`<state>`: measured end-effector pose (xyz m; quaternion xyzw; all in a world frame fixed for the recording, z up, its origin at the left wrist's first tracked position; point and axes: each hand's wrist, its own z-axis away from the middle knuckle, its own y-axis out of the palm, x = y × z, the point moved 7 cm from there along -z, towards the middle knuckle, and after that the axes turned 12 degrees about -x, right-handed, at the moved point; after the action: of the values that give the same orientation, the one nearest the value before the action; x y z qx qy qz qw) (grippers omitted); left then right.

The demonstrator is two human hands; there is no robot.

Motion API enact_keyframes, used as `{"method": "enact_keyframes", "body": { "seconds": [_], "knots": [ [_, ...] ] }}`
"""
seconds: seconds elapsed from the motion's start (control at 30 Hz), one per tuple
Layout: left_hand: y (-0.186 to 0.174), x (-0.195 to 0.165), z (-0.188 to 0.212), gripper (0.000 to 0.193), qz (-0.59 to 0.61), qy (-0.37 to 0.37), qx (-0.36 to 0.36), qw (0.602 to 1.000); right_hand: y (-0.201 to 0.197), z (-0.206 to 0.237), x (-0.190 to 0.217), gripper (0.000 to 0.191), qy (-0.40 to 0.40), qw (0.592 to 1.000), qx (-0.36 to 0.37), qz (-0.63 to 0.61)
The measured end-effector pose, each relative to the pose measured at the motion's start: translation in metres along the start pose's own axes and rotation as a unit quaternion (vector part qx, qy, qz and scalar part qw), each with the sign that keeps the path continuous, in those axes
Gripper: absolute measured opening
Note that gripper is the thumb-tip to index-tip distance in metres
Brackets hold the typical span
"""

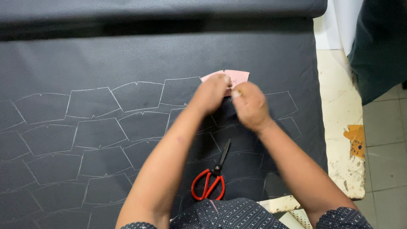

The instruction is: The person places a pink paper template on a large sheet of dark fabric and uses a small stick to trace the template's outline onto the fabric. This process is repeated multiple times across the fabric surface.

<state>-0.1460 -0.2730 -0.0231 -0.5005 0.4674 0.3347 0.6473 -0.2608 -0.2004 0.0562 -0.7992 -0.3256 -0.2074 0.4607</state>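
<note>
A pink paper pattern piece [236, 77] lies on dark fabric [127, 55] spread over the table. My left hand [210, 92] presses down on the pattern's near edge. Right beside it, my right hand [249, 105] has its fingers pinched together at the pattern's lower right edge; what it pinches is too small to make out. Several white chalk outlines of the same shape [99, 133] cover the fabric to the left and around the hands. Red-handled scissors [210, 180] rest shut on the fabric between my forearms, blades pointing away.
The worn white table edge [345, 127] shows at the right, with an orange scrap [356, 140] stuck on it. Beyond it is tiled floor [388, 169]. A fold of the fabric [161, 10] lies along the far side.
</note>
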Motion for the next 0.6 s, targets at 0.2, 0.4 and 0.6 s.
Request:
{"method": "enact_keyframes", "body": {
  "seconds": [0.2, 0.4, 0.6],
  "knots": [
    [0.017, -0.038, 0.079, 0.064, -0.296, 0.301, -0.066, 0.904, -0.005, -0.027, -0.051, 0.050, 0.049, 0.988, 0.068, 0.128],
    [0.012, -0.058, 0.090, 0.053, -0.320, 0.349, -0.095, 0.876, -0.005, -0.031, -0.088, 0.037, 0.217, 0.960, 0.144, 0.101],
    [0.008, -0.066, 0.095, 0.021, -0.294, 0.349, -0.106, 0.883, -0.072, -0.035, -0.126, 0.021, 0.262, 0.956, 0.004, -0.131]
  ]
}}
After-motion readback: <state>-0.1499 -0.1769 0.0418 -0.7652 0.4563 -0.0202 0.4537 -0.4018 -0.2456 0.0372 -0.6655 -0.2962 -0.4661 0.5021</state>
